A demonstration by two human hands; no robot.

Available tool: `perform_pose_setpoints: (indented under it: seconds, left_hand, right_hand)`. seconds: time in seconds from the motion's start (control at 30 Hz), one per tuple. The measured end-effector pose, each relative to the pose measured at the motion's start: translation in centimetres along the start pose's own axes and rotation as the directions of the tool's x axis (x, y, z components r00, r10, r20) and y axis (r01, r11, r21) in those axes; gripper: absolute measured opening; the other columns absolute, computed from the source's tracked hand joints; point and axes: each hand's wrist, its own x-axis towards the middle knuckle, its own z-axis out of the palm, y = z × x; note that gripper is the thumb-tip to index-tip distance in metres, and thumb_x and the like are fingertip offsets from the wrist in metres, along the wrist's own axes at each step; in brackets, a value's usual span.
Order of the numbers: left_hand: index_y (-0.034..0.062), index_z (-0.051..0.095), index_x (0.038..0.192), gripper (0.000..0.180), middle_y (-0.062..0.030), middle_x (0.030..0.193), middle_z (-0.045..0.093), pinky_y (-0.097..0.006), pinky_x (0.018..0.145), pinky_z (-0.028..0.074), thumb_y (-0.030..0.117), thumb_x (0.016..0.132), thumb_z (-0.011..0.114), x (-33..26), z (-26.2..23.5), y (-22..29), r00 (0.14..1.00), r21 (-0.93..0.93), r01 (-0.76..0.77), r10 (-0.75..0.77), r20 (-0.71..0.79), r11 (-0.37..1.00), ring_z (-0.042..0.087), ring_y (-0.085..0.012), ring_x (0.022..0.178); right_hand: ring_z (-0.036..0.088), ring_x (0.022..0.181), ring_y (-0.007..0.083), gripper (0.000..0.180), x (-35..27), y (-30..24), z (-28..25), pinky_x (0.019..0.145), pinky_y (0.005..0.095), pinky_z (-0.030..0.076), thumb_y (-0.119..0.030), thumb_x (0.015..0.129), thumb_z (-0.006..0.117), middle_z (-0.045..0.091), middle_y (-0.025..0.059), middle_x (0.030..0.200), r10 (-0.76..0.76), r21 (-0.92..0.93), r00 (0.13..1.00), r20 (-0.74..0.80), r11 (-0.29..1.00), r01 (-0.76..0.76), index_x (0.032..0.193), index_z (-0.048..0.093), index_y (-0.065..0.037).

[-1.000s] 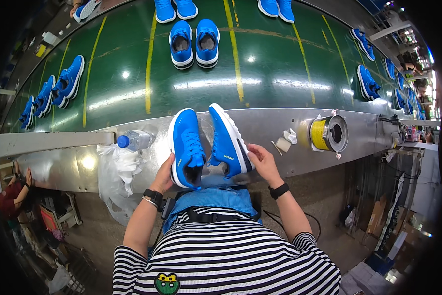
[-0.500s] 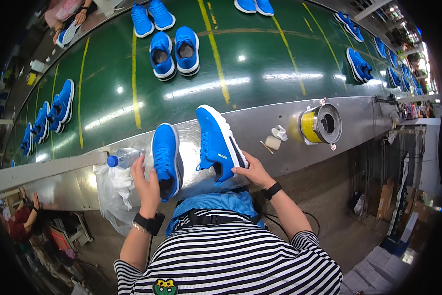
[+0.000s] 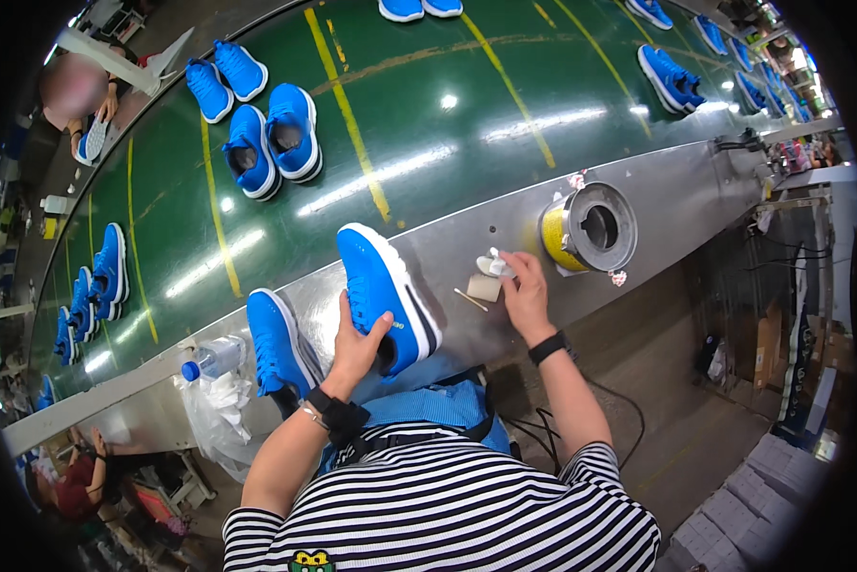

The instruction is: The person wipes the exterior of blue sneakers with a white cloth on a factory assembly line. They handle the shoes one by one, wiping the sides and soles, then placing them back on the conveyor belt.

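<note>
My left hand (image 3: 357, 345) is closed on a blue running shoe (image 3: 381, 276) with a white sole, which stands tilted on the metal ledge in front of me. Its thumb presses the shoe's side near the opening, and the fingers lie by the laces. Left of it rests the matching blue shoe (image 3: 278, 338), partly hidden behind my left wrist. Over to the right, my right hand (image 3: 526, 294) pinches a small crumpled white wad (image 3: 493, 264). Just below the wad lie a beige block (image 3: 484, 288) and a thin stick (image 3: 470, 300).
A round metal tin with a yellow side (image 3: 591, 229) stands right of my right hand. Beyond the ledge, a green conveyor belt (image 3: 381, 124) carries several blue shoes. At left are a blue-capped bottle (image 3: 214, 359) and a white plastic bag (image 3: 214, 410). Another person (image 3: 90, 100) handles a shoe across the belt.
My left hand has gone from the left shoe to the right one. My right hand has let go of that shoe and moved right to the white wad. The view has shifted.
</note>
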Motion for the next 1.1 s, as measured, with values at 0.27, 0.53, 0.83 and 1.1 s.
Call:
perform_pose_setpoints:
  seconds: [0.27,0.53,0.83,1.1]
  left_hand:
    - [-0.0067,0.013,0.135,0.088,-0.0221,0.117,0.049,-0.031,0.085,0.045,0.029,0.076,0.069,0.5,0.8,0.0,0.999,0.008,0.022,-0.022,-0.028,1.0,0.055,-0.025,0.101]
    - [-0.0065,0.021,0.13,0.08,-0.0207,0.112,0.051,-0.033,0.082,0.046,0.025,0.075,0.069,0.3,1.7,0.4,0.997,0.082,-0.04,0.045,-0.061,0.996,0.056,-0.024,0.097]
    - [-0.0072,0.023,0.129,0.072,-0.0196,0.107,0.053,-0.03,0.079,0.047,0.016,0.077,0.066,-0.1,2.2,1.8,0.995,-0.002,-0.015,0.015,-0.094,1.0,0.056,-0.0221,0.094]
    - [-0.0079,0.018,0.131,0.075,-0.0192,0.111,0.051,-0.03,0.081,0.046,0.015,0.078,0.065,-0.1,1.9,0.6,0.996,0.014,0.007,-0.006,-0.089,1.0,0.055,-0.0216,0.097]
  right_hand:
    - [0.06,0.078,0.0193,0.014,0.1,-1.5,0.3,0.068,0.0281,0.047,0.001,0.078,0.058,0.062,0.0103,0.088,0.076,0.325,0.995,-0.063,0.944,-0.051,0.092,0.063,-0.002]
    - [0.053,0.063,0.024,0.009,-3.7,-7.3,4.8,0.056,0.0318,0.043,0.001,0.072,0.063,0.052,0.0099,0.07,-0.082,0.431,0.984,0.157,0.902,0.006,0.081,0.063,-0.001]
    - [0.051,0.065,0.0256,0.008,-4.9,-7.8,4.0,0.058,0.0329,0.041,0.002,0.072,0.061,0.049,0.0101,0.067,-0.126,0.454,0.976,0.176,0.89,0.033,0.079,0.063,-0.003]
    - [0.05,0.069,0.0248,0.011,-5.7,-7.8,3.3,0.062,0.0312,0.041,0.004,0.069,0.061,0.051,0.0089,0.07,-0.102,0.398,0.971,0.215,0.917,0.008,0.076,0.064,-0.004]
